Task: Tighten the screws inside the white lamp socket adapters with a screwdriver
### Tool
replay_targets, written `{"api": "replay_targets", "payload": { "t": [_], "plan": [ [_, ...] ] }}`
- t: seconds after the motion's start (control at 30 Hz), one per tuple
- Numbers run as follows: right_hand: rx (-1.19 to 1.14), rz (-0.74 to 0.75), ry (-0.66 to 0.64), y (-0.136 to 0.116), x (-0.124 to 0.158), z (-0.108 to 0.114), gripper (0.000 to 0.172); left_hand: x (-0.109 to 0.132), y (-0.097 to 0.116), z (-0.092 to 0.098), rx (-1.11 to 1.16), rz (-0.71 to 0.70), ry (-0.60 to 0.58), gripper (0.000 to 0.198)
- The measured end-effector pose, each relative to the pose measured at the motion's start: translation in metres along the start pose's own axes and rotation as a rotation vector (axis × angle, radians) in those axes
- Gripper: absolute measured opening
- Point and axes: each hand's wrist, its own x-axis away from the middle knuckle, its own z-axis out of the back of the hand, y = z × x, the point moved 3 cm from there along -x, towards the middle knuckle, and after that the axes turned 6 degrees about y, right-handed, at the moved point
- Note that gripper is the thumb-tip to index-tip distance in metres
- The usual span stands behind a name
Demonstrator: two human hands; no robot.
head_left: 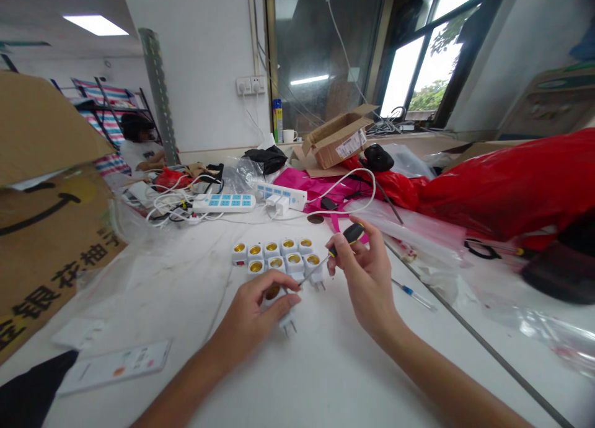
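Observation:
My left hand (261, 304) is closed around a white plug-in lamp socket (287, 319), whose two metal pins point down toward me. In my right hand (365, 279) is a screwdriver (346, 239) with a black and yellow handle. Its thin shaft slants down to the left, and the tip is at the held socket beside my left fingertips; whether it sits in a screw I cannot tell. Just beyond my hands, several similar white sockets (288, 244) with gold-coloured threaded insides stand in two rows on the white table (195, 273).
A blue-tipped pen-like tool (413, 293) lies right of my right forearm. Power strips (223, 203) and tangled white cables are at the back. A phone-like white slab (116, 367) lies front left, near a large cardboard box (51, 248). Red plastic bags (511, 180) fill the right; a person (139, 146) is far left.

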Motion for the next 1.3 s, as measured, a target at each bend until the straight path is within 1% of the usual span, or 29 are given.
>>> {"api": "replay_targets", "payload": {
  "t": [0.1, 0.2, 0.23, 0.3, 0.4, 0.5, 0.57, 0.7, 0.8, 0.93, 1.03, 1.13, 1.3],
  "plan": [
    [-0.069, -0.114, 0.065, 0.011, -0.012, 0.005, 0.066, -0.011, -0.004, 0.022, 0.094, -0.001, 0.104, 0.03],
    [-0.097, -0.17, 0.068, 0.019, -0.015, 0.007, 0.066, -0.023, -0.007, 0.048, 0.157, -0.002, 0.183, 0.044],
    [-0.096, -0.179, 0.062, 0.021, -0.016, 0.007, 0.066, -0.027, -0.008, 0.057, 0.148, 0.0, 0.191, 0.048],
    [-0.097, -0.194, 0.046, 0.024, -0.015, 0.006, 0.065, -0.031, -0.011, 0.07, 0.135, 0.002, 0.172, 0.058],
    [-0.099, -0.2, 0.021, 0.025, -0.014, 0.005, 0.065, -0.033, -0.018, 0.081, 0.114, -0.008, 0.162, 0.063],
    [-0.098, -0.197, 0.012, 0.026, -0.014, 0.004, 0.065, -0.031, -0.027, 0.082, 0.094, -0.005, 0.143, 0.067],
    [-0.098, -0.195, 0.012, 0.028, -0.014, 0.004, 0.068, -0.029, -0.034, 0.081, 0.057, -0.01, 0.126, 0.068],
    [-0.104, -0.192, 0.005, 0.03, -0.014, 0.004, 0.076, -0.028, -0.043, 0.075, -0.084, -0.087, 0.071, 0.061],
    [-0.108, -0.194, 0.001, 0.031, -0.014, 0.003, 0.081, -0.028, -0.05, 0.07, -0.192, -0.116, 0.035, 0.06],
    [-0.107, -0.201, -0.008, 0.031, -0.014, 0.001, 0.083, -0.03, -0.056, 0.066, -0.299, -0.157, 0.007, 0.058],
    [-0.103, -0.202, -0.015, 0.03, -0.013, 0.0, 0.084, -0.03, -0.061, 0.066, -0.377, -0.232, 0.02, 0.054],
    [-0.098, -0.203, -0.025, 0.029, -0.012, 0.0, 0.084, -0.031, -0.067, 0.068, -0.48, -0.3, 0.057, 0.054],
    [-0.087, -0.201, -0.049, 0.027, -0.01, -0.001, 0.073, -0.031, -0.077, 0.069, -0.569, -0.302, 0.093, 0.058]
  ]
}}
